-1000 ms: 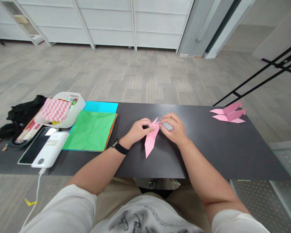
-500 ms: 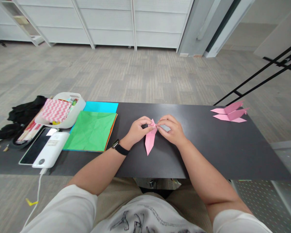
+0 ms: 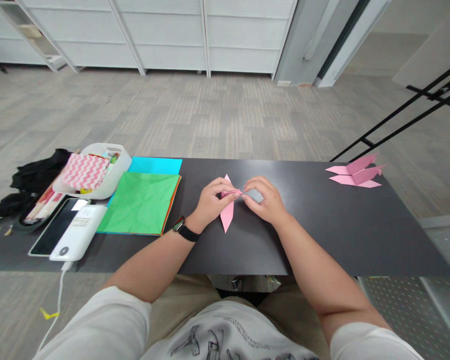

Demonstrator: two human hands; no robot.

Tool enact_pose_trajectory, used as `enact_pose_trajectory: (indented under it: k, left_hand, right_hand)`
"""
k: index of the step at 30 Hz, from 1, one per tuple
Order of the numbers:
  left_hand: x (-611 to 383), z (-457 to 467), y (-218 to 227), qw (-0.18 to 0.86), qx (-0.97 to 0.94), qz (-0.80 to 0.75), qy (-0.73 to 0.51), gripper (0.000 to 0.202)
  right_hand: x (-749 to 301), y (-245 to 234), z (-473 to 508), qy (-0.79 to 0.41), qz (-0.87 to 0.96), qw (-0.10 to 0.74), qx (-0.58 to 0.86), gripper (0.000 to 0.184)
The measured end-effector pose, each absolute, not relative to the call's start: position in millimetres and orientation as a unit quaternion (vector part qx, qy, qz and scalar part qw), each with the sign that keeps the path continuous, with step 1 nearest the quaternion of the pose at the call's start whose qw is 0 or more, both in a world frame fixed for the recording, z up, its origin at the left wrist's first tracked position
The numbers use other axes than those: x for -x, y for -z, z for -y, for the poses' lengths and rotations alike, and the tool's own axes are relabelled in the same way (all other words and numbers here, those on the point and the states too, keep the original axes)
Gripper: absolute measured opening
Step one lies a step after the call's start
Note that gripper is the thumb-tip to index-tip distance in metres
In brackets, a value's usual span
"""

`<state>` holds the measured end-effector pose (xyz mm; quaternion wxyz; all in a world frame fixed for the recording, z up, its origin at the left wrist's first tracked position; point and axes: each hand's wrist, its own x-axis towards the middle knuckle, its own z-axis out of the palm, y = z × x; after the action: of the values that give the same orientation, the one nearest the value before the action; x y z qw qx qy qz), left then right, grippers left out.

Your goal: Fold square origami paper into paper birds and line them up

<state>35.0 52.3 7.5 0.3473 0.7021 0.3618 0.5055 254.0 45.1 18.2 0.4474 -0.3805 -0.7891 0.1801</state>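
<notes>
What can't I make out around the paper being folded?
All from the head view:
Crease in the pink paper: hidden under the fingertips of the left hand and right hand, which pinch it.
Tray contents: mostly covered by a chevron sheet.
Sheets under the green sheet: only their edges show.
Pink pieces at the far right: too small to count.

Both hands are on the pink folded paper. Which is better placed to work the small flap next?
Likely the right hand: its fingertips pinch the flap at the middle of the pink folded paper, while the left hand grips the paper's body, holding it steady.
</notes>
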Motion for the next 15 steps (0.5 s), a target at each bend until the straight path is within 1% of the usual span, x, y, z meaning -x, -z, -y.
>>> enact_pose_trajectory:
  k: [2, 6, 15]
  left_hand:
    - [-35.0, -52.5, -7.1, 0.345, -0.703, -0.361, -0.506, 0.021]
    - [-34.9, -52.4, -7.3, 0.344, -0.705, -0.354, -0.509, 0.018]
    - [-33.7, -49.7, -10.7, 0.312, -0.725, -0.348, -0.505, 0.013]
  right_hand:
    - [-253.5, -18.0, -45.3, -0.184, 0.790, 0.444, 0.381, 0.007]
    - [-253.3, -16.8, -45.9, -0.193, 0.790, 0.441, 0.379, 0.003]
    - [-254.0, -17.5, -45.8, -0.174, 0.802, 0.435, 0.370, 0.007]
